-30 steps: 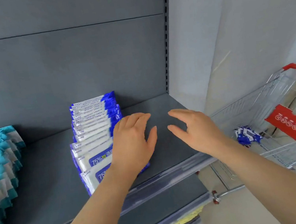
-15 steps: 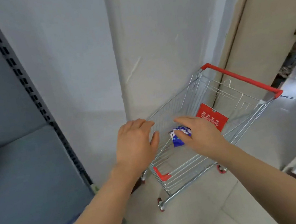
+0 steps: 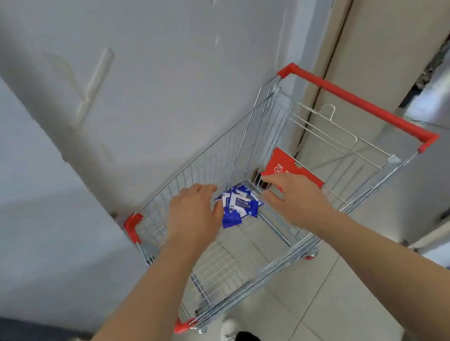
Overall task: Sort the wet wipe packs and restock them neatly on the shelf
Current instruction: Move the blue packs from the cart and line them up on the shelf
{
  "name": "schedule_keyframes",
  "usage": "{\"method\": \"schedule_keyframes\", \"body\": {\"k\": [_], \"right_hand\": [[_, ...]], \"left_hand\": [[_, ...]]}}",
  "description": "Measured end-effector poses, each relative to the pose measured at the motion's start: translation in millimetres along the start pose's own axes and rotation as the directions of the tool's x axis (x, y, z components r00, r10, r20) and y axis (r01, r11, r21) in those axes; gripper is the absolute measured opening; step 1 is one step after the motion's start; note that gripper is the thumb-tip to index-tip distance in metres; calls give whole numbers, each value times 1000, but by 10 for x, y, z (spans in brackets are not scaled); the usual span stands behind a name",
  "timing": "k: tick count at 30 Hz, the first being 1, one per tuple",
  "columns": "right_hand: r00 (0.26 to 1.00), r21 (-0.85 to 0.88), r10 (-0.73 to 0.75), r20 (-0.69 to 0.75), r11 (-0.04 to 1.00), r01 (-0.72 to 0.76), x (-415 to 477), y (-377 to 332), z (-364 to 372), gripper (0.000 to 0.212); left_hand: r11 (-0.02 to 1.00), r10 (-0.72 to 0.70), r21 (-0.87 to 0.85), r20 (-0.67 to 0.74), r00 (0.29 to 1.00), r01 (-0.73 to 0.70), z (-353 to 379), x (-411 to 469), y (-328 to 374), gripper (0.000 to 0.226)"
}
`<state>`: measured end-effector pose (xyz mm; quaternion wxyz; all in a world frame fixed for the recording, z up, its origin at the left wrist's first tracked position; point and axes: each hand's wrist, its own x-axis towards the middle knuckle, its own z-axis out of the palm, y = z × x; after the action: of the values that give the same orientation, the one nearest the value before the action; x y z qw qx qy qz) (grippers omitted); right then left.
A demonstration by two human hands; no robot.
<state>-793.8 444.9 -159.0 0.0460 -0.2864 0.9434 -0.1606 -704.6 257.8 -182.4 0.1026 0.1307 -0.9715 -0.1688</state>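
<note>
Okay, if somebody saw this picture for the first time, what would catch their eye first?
Probably the wire shopping cart with its red handle, filling the middle of the view against a pale wall. Next, the small heap of blue and white wet wipe packs on the cart's floor, with the left hand and right hand reaching in on either side.

wet wipe packs [image 3: 237,205] in shopping cart [image 3: 216,157] | left hand [image 3: 193,219] at their 9 o'clock | right hand [image 3: 298,203] at 3 o'clock
</note>
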Motion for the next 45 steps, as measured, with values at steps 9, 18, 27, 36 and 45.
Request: {"method": "schedule_keyframes", "body": {"k": [9,18,27,36,45], "right_hand": [[988,80,82,132,992,-93,1508,1003,1018,41],[942,146,88,324,979,-142,2486,1936,2603,48],[854,231,64,516,950,-212,2936,2435,3905,71],[911,275,179,371,916,-292,3029,2710,4125,31],[913,475,232,337,795,-377,3050,2749,3967,32]], "left_hand": [[974,-170,-127,147,974,189,1392,1391,-373,40],[900,-347,-175,264,900,399,3047,1904,-924,38],[812,-484,-195,302,821,550,4206,1939,-1306,40],[660,-556,-343,375,742,669,4650,2093,-1214,39],[526,-677,-348,380,630,776,4747,2006,-1292,17]]}}
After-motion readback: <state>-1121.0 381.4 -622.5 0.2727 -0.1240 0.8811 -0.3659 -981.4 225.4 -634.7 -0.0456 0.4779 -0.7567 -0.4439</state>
